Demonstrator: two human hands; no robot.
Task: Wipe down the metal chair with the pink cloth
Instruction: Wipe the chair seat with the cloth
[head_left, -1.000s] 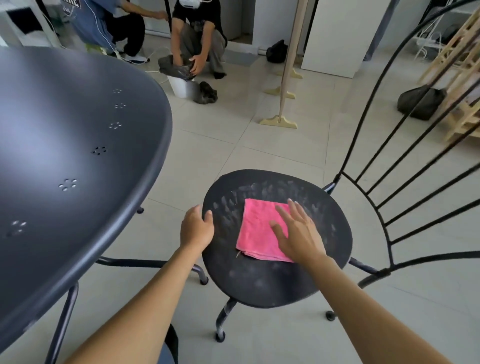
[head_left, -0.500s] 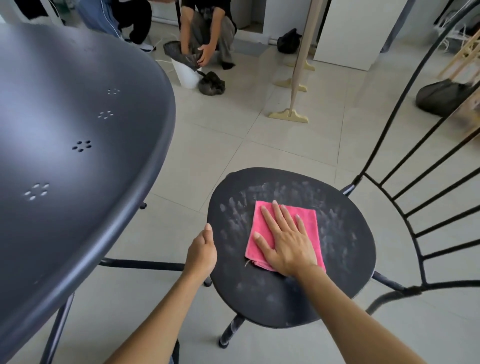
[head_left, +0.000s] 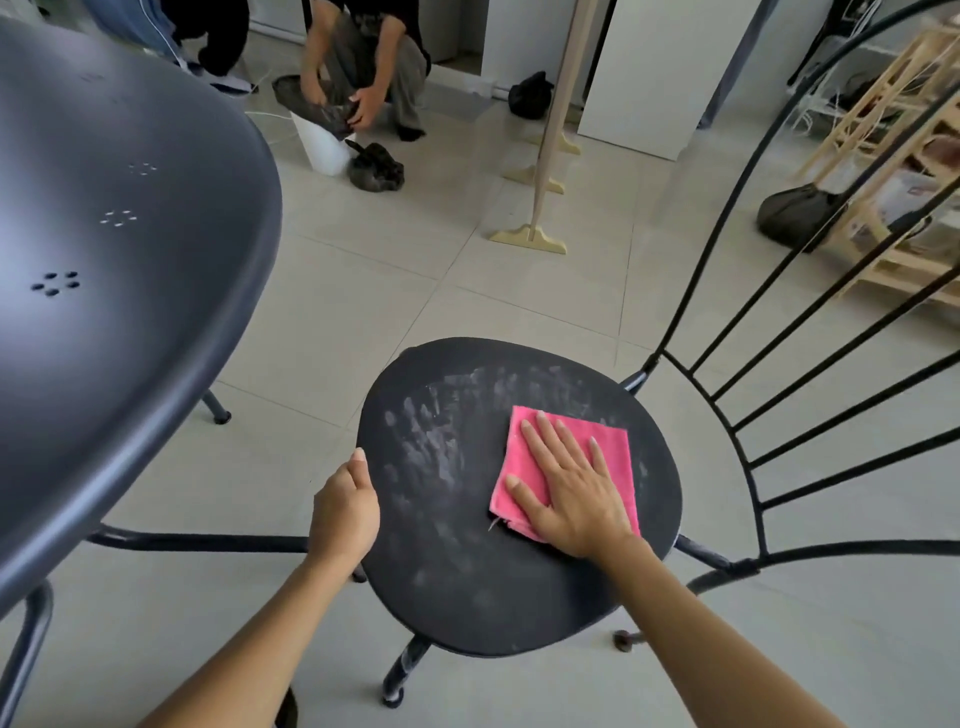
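A black metal chair stands in front of me, its round seat (head_left: 457, 545) marked with pale dusty smears and its curved bar backrest (head_left: 779, 415) rising on the right. A folded pink cloth (head_left: 615, 447) lies flat on the right half of the seat. My right hand (head_left: 571, 488) presses on the cloth with straight, spread fingers. My left hand (head_left: 345, 512) grips the seat's left rim, thumb on top and fingers curled under the edge.
A large dark round metal table (head_left: 119, 291) fills the left side, close to the chair. On the tiled floor beyond, a person (head_left: 363, 67) crouches by a white bucket (head_left: 322, 145). A wooden stand (head_left: 540, 218) and wooden rack (head_left: 893, 208) are farther back.
My right hand has slid the pink cloth from the seat's middle toward its right side. My left hand stays on the left rim. The view has shifted slightly.
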